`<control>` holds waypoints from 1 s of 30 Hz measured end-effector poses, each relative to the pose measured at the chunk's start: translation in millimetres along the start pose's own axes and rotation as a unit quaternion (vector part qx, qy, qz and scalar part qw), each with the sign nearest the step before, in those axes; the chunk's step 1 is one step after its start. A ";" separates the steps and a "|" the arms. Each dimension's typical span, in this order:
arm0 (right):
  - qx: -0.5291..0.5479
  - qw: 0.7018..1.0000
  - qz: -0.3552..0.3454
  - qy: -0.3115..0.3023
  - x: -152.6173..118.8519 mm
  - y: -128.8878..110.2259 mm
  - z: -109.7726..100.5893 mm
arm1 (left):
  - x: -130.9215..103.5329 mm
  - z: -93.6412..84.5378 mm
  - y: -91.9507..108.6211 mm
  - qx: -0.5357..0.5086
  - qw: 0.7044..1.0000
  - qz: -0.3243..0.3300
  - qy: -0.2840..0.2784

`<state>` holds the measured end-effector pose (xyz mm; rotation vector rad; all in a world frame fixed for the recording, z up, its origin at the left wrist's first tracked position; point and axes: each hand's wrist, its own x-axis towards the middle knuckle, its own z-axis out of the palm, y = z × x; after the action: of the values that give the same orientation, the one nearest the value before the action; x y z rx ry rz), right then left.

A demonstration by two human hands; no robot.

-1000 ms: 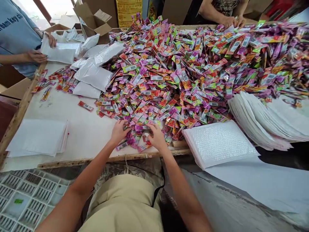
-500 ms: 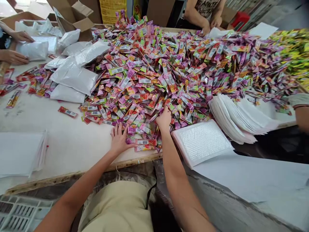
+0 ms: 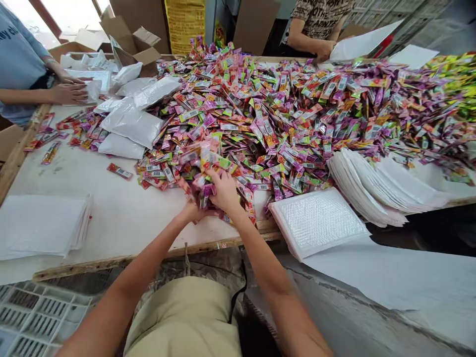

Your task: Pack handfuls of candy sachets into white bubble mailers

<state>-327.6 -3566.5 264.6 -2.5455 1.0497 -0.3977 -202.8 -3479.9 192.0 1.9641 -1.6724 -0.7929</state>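
Both my hands clasp a bunch of small colourful snack packets [image 3: 204, 191] just above the table's near edge. My left hand [image 3: 194, 212] supports the bunch from the left and below, its fingers partly hidden behind the packets. From the right, my right hand [image 3: 224, 191] closes over the same bunch, fingers curled round it. Some packets at the top of the bunch are smeared by motion. Right behind my hands rises a large heap of the same sachets [image 3: 245, 114], pink, purple and green, many with barcodes. A single packet [image 3: 119, 170] lies apart on the left.
White bubble mailers [image 3: 320, 223] and a fanned stack [image 3: 372, 183] lie on the right. Filled white pouches [image 3: 132, 121] rest against the heap; flat white mailers [image 3: 40, 225] lie left. Co-workers' hands [image 3: 69, 93] show at left and far side. Yellow packets [image 3: 455, 84] lie far right.
My right hand has come left and toward me out of the heap, and my left hand has moved in to meet it. A bunch of packets is now gathered between them. The view has shifted.
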 end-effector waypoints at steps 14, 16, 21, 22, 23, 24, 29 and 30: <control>0.044 0.990 0.051 -0.122 -112.0 28.3 2.3 | -85.2 -98.2 -27.0 0.152 0.984 -0.089 -0.024; -0.020 0.988 0.065 -0.137 -110.1 31.5 24.0 | -79.3 -68.6 -21.5 0.144 0.989 -0.020 -0.017; -0.069 0.986 0.085 -0.129 -47.3 64.5 52.2 | -10.6 -5.8 -17.1 0.155 0.988 -0.027 -0.002; -0.067 0.985 0.091 -0.131 -32.1 73.7 51.2 | 5.3 -2.5 -17.5 0.150 0.988 -0.029 0.005; -0.064 0.985 0.093 -0.132 -18.8 81.9 48.7 | 18.7 -2.5 -17.6 0.142 0.989 -0.031 0.009; -0.061 0.985 0.095 -0.131 -8.3 88.5 45.1 | 28.3 -5.3 -17.0 0.133 0.990 -0.035 0.008; -0.024 0.989 0.086 -0.120 -5.9 90.1 23.2 | 11.6 -38.2 -7.6 0.062 0.996 -0.031 -0.061; -0.005 0.991 0.072 -0.116 -13.9 86.8 18.7 | -1.3 -45.8 -6.7 0.053 0.996 -0.016 -0.064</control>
<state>-383.5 -3609.8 209.2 -2.4336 1.1370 -0.0569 -167.2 -3479.1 221.6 2.0557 -1.7930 -0.8748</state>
